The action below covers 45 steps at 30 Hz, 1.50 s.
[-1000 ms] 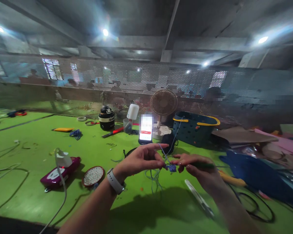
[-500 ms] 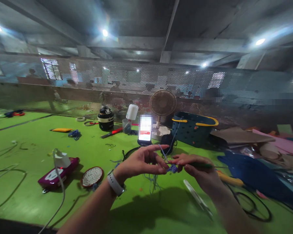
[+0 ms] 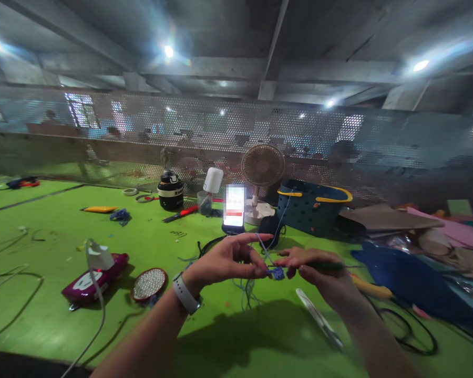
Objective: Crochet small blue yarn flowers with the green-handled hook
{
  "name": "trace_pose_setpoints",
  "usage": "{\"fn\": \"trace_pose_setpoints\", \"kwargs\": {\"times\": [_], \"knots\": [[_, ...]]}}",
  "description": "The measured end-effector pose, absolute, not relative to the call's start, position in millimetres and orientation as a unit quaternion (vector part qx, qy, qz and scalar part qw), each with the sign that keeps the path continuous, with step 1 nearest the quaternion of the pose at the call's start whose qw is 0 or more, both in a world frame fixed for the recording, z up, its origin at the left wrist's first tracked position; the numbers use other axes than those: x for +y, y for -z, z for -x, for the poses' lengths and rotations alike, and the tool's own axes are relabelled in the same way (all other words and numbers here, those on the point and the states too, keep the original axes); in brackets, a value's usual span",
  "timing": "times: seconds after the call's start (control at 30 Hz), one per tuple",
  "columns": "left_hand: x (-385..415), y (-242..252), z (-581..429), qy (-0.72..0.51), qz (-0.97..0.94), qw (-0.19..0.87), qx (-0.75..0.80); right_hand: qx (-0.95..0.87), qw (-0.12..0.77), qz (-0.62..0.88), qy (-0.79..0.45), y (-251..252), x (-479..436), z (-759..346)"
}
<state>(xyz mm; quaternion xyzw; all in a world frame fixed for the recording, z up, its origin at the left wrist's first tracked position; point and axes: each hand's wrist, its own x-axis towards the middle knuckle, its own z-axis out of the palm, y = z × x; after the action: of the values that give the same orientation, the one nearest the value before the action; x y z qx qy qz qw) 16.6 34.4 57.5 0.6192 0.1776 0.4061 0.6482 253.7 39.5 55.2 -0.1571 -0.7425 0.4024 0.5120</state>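
A small piece of blue-purple crochet [image 3: 278, 273] hangs between my hands, above the table. The thumb and fingers of my left hand [image 3: 230, 257] pinch its left side, and that index finger stretches out with light blue yarn [image 3: 265, 248] looped over it. My right hand [image 3: 319, 262] is closed on a crochet hook [image 3: 329, 265] with a dark green handle; the hook's tip is at the crochet piece, too small to make out clearly. From the left hand the yarn runs up to the basket [image 3: 315, 218]. Loose yarn ends [image 3: 247, 294] dangle below the left hand.
Before me a lit phone [image 3: 234, 207] stands by a small fan [image 3: 262, 167]. White tweezers [image 3: 319, 317] lie on the green table under my right hand. At left are a purple power bank [image 3: 98, 281] with a cable and a round pearl-studded disc [image 3: 148, 285]. Blue cloth [image 3: 410, 283] lies right.
The crochet piece has shifted and turned slightly between my fingers, and the yarn at the left index finger now shows as two spread strands. Both hands stay in nearly the same place.
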Motion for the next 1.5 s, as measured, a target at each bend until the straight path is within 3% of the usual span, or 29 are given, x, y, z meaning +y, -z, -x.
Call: {"fn": "trace_pose_setpoints", "kwargs": {"times": [0.97, 1.1, 1.3, 1.5], "knots": [[33, -61, -15, -0.402, -0.666, 0.587, 0.224, -0.772, 0.440, 0.253, -0.383, -62, 35, -257], [33, -61, -16, -0.396, -0.707, 0.528, 0.254, -0.807, 0.428, 0.265, -0.308, -62, 35, -256], [36, -54, -19, -0.377, -0.781, 0.326, 0.377, -0.864, 0.436, 0.230, -0.107, -46, 44, -247], [43, -45, -22, -0.390, -0.758, 0.267, 0.450, -0.894, 0.410, 0.180, 0.036, -26, 52, -222]]}}
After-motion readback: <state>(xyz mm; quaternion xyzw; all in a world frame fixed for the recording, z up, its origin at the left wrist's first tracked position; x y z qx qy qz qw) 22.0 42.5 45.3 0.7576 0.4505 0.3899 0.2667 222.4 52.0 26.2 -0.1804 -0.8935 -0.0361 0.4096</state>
